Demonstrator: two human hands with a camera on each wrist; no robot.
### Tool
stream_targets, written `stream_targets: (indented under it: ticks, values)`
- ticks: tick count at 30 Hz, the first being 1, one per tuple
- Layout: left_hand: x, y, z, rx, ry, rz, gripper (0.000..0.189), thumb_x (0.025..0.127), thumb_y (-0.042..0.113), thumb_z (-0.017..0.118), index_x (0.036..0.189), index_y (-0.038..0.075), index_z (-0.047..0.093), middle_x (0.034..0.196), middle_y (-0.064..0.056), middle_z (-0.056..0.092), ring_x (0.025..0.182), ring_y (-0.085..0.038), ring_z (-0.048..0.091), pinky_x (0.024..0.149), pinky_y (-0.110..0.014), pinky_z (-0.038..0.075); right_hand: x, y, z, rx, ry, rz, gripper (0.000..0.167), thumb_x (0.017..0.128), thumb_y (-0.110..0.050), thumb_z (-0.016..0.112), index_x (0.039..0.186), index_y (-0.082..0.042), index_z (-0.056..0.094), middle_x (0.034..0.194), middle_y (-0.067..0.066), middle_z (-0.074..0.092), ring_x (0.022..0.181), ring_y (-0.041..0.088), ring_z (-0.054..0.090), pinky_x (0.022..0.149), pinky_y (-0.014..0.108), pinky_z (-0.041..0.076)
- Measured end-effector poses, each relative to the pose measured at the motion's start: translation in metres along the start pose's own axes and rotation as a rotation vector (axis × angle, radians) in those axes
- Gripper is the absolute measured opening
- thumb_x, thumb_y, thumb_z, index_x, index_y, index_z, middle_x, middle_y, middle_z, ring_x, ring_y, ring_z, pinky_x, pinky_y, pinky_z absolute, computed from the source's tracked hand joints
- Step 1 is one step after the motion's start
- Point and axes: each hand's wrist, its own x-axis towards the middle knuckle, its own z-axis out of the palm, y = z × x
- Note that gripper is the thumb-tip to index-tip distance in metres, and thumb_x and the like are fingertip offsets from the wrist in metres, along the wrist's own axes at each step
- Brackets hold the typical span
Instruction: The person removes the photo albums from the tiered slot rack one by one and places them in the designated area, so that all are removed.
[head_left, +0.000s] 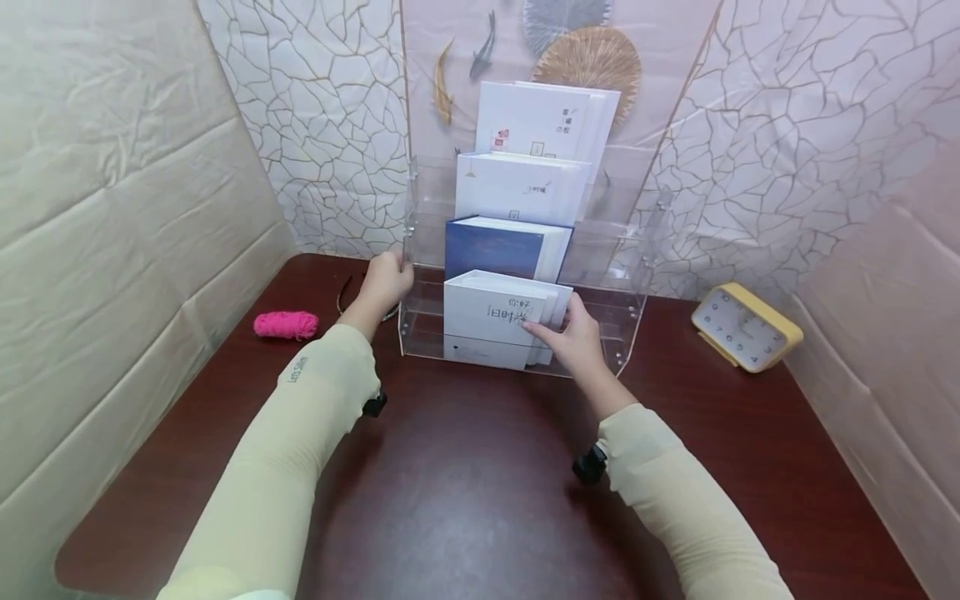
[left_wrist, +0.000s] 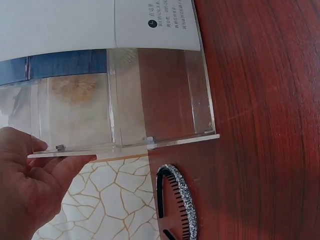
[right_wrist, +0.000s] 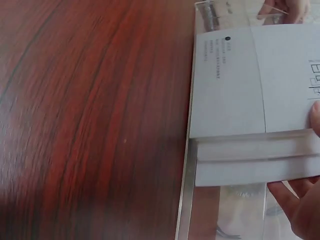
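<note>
A clear acrylic tiered rack (head_left: 426, 321) stands at the back of the table with books in its tiers. My left hand (head_left: 388, 279) grips the rack's left side panel; in the left wrist view, thumb and fingers (left_wrist: 65, 167) lie on either side of its edge. In the lowest tier stands a white book (head_left: 480, 312) with dark lettering, its cover slightly spread. The right hand (head_left: 579, 340) pinches this book at its right edge, thumb on the front cover and fingers (right_wrist: 282, 195) behind. Behind it rise a blue book (head_left: 491, 250) and two white books (head_left: 491, 187).
Left of the rack lies a pink yarn skein (head_left: 286, 325). A glittery toothed headband (left_wrist: 186, 200) rests beside the rack's left panel. A yellow alarm clock (head_left: 746, 329) stands at the right. Patterned wall covering (head_left: 322, 125) closes off the back, and pale fabric hangs at both sides.
</note>
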Motion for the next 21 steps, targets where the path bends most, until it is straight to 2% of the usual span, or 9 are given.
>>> stream_targets:
  ticks: [5, 8, 11, 17, 21]
  values:
    - [-0.001, -0.001, -0.003, 0.021, 0.008, 0.048, 0.027, 0.095, 0.009, 0.044, 0.111, -0.006, 0.061, 0.096, -0.022, 0.065, 0.084, -0.028, 0.059, 0.076, -0.041, 0.048, 0.004, -0.003, 0.003, -0.004, 0.033, -0.051, 0.051, 0.07, -0.018, 0.084, 0.109, -0.006, 0.054, 0.092, 0.012, 0.067, 0.079, 0.022, 0.062, 0.063, 0.033, 0.048]
    - [-0.003, -0.002, -0.002, 0.012, -0.002, 0.051, 0.028, 0.096, 0.009, 0.044, 0.112, -0.007, 0.06, 0.096, -0.022, 0.065, 0.085, -0.029, 0.059, 0.077, -0.042, 0.048, 0.005, -0.005, 0.004, -0.012, 0.042, -0.056, 0.05, 0.069, -0.016, 0.085, 0.108, -0.005, 0.055, 0.092, 0.011, 0.067, 0.077, 0.022, 0.061, 0.064, 0.033, 0.047]
    - [-0.005, -0.002, -0.001, 0.022, -0.011, 0.052, 0.027, 0.096, 0.009, 0.042, 0.107, -0.008, 0.061, 0.091, -0.023, 0.064, 0.083, -0.029, 0.059, 0.076, -0.042, 0.048, 0.006, -0.01, 0.005, -0.033, 0.042, -0.069, 0.051, 0.068, -0.018, 0.085, 0.109, -0.006, 0.056, 0.093, 0.01, 0.068, 0.078, 0.021, 0.061, 0.065, 0.034, 0.048]
    - [-0.004, -0.002, 0.002, 0.04, 0.013, 0.072, 0.023, 0.095, 0.009, 0.043, 0.093, -0.005, 0.06, 0.084, -0.021, 0.063, 0.078, -0.029, 0.057, 0.073, -0.042, 0.047, 0.013, -0.027, 0.009, -0.094, 0.022, -0.121, 0.051, 0.069, -0.024, 0.084, 0.109, -0.009, 0.056, 0.092, 0.008, 0.067, 0.078, 0.022, 0.059, 0.067, 0.037, 0.047]
    - [-0.002, -0.003, 0.001, 0.043, 0.015, 0.07, 0.022, 0.095, 0.01, 0.043, 0.091, -0.005, 0.06, 0.085, -0.021, 0.064, 0.079, -0.029, 0.057, 0.073, -0.042, 0.048, 0.018, -0.035, 0.012, -0.024, 0.004, -0.097, 0.049, 0.069, -0.016, 0.085, 0.109, -0.006, 0.057, 0.094, 0.009, 0.067, 0.081, 0.022, 0.059, 0.07, 0.037, 0.048]
